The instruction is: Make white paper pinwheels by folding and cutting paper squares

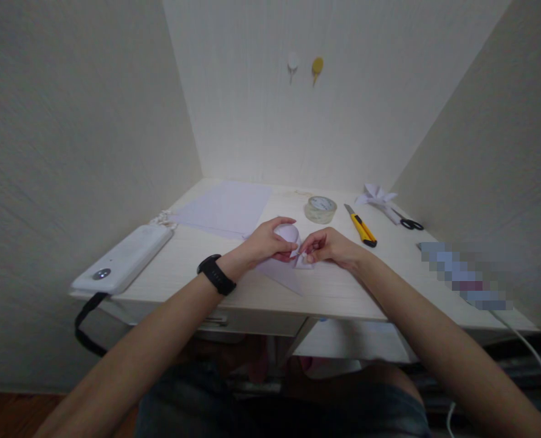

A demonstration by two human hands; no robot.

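Between my two hands, a piece of white paper (279, 275) is partly rolled and folded over the desk. My left hand (270, 240) curls around its looped part, thumb and fingers closed on it. On the right side, my right hand (323, 245) pinches a small crumpled corner of the same paper, the fingertips of both hands nearly meeting. A flat, pointed part of the paper spreads toward the desk's front edge. Beyond my hands stands a roll of clear tape (320, 210). A yellow utility knife (361, 227) lies to the right, its blade out.
White sheets (227, 207) lie at the back left. A white device (123, 258) with a black strap sits at the left edge. Toward the back right are a folded paper flower or pinwheel (376, 196) and black-handled scissors (411, 224). A blurred object with a cable (462, 274) lies at right.
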